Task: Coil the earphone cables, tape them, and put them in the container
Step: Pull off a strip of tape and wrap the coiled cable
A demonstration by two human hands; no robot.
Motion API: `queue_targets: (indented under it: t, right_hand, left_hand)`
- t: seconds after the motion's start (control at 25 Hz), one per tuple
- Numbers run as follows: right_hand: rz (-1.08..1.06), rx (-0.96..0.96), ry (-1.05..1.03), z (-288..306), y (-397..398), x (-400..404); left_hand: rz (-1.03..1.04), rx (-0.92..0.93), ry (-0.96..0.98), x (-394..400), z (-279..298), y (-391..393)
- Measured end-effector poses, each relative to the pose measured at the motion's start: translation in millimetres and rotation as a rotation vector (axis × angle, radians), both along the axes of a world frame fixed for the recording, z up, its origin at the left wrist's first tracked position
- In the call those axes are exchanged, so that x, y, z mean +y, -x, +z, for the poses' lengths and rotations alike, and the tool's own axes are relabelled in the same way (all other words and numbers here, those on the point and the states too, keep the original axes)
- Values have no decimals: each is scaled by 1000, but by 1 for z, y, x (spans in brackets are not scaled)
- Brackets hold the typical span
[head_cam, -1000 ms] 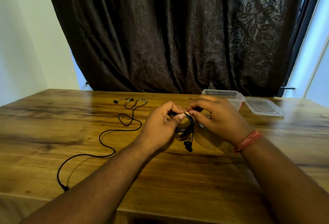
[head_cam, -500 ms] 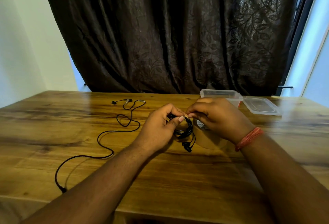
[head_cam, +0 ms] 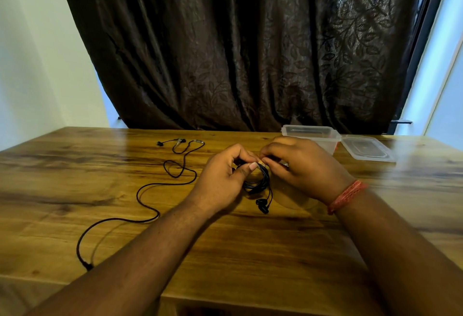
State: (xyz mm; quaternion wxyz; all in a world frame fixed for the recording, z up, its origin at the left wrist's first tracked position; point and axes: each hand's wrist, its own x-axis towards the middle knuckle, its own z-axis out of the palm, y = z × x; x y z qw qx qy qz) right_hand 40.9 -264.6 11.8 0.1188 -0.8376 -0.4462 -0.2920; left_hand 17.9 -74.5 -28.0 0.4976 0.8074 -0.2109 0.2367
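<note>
Black cable, wound into a small coil (head_cam: 258, 180), is held between the two hands just above the table (head_cam: 250, 253). The coil is gripped by the left hand (head_cam: 223, 177), whose fingers are curled round its near-left side with the thumb pressed on top. The top of the coil is pinched by the right hand (head_cam: 303, 165), thumb and forefinger closed on a small pale strip of tape (head_cam: 261, 163) right beside the left thumbnail. Two black earbuds (head_cam: 261, 205) are seen dangling below the coil, close to the wood. A red thread band (head_cam: 347, 196) is worn on the right wrist.

Just behind the right hand, a clear plastic container (head_cam: 310, 133) is set on the table, partly hidden by the knuckles, and its clear lid (head_cam: 367, 149) is laid flat to the right of it. To the left of the left hand, a second earphone cable (head_cam: 147, 202) is spread uncoiled across the wood, its buds lying at the far end and its plug near the table's front edge. Beyond the table a dark brown curtain (head_cam: 238, 52) is hung.
</note>
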Motion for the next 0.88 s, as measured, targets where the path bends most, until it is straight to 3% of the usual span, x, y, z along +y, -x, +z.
queue_targets:
  t: [0.16, 0.28, 0.4, 0.88]
  right_hand:
    - [-15, 32, -98, -4, -1, 2]
    - [-3, 290, -391, -8, -2, 6]
    - [15, 458, -472, -8, 1, 8]
    - [-51, 341, -442, -12, 5, 21]
  left_hand:
    - [-14, 2, 28, -1, 1, 1]
    - [-2, -10, 26, -3, 1, 2]
    - [13, -18, 4, -4, 0, 1]
    - [45, 28, -46, -8, -1, 2]
